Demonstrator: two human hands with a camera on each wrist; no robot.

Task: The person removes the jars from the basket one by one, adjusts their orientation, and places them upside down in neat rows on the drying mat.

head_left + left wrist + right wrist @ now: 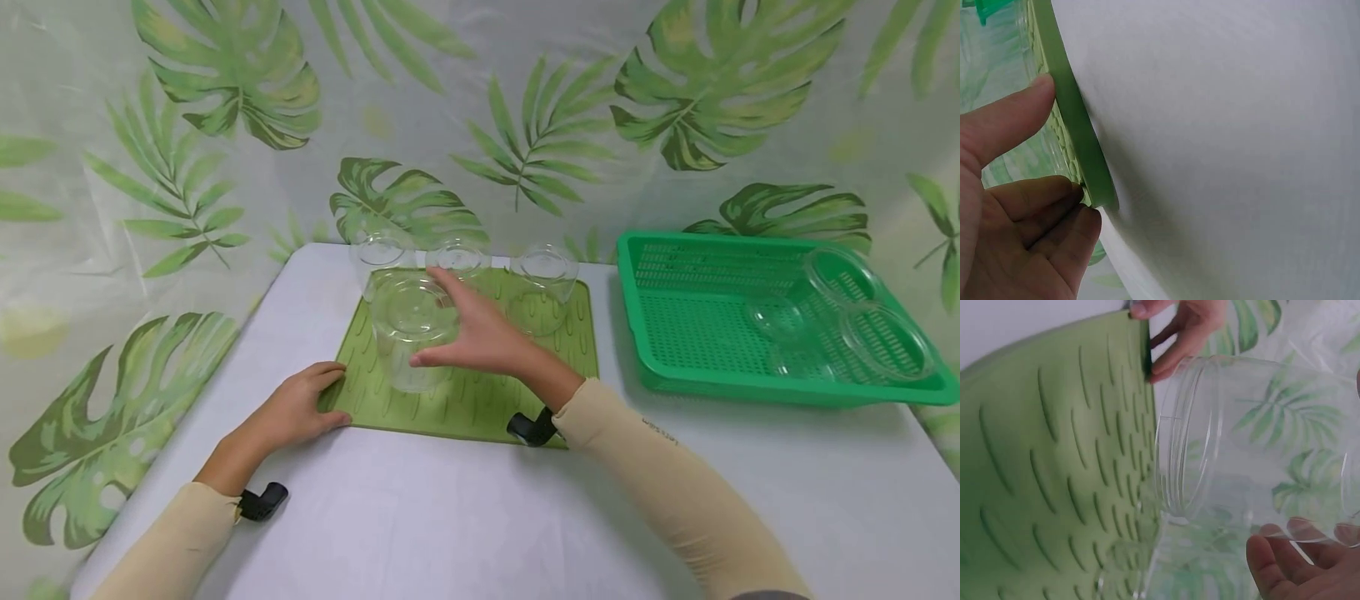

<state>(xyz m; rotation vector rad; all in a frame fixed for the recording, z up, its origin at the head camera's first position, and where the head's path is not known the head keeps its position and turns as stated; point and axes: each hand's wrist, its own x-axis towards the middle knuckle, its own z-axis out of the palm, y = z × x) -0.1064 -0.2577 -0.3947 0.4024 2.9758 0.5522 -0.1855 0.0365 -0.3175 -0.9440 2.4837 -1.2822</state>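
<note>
Leaf-printed sheeting [420, 108], one smooth, slightly glossy backdrop, fills the upper part of the head view; below it lies one white cloth-covered table [420, 517]. Quantities on the table: one green mat [480, 408], one green plastic basket [727, 381], four clear jars at the mat.

Mat: rectangular, thick-edged, centre of the frame; surface marked with rows of short elongated ridges or grooves. Row of three jars [542, 292]: transparent, cylindrical, along the mat's upper edge. Fourth jar [408, 329]: transparent, cylindrical, centre of the frame, in front of the row; its threaded mouth faces the mat in the right wrist view; contact with the mat cannot be told.

Right hand [483, 329]: thumb and fingers wrap opposite sides of the fourth jar and grip it. Left hand [300, 404]: thumb and fingers spread apart, tips touching the mat at its lower left corner.

Basket: right side of the frame, perforated lattice walls and floor; inside, two large clear round rims [887, 340] and two smaller clear round shapes [776, 317]; whether these join as two vessels cannot be told. Two beige sleeves [645, 458]; two black wrist cameras [264, 502].
</note>
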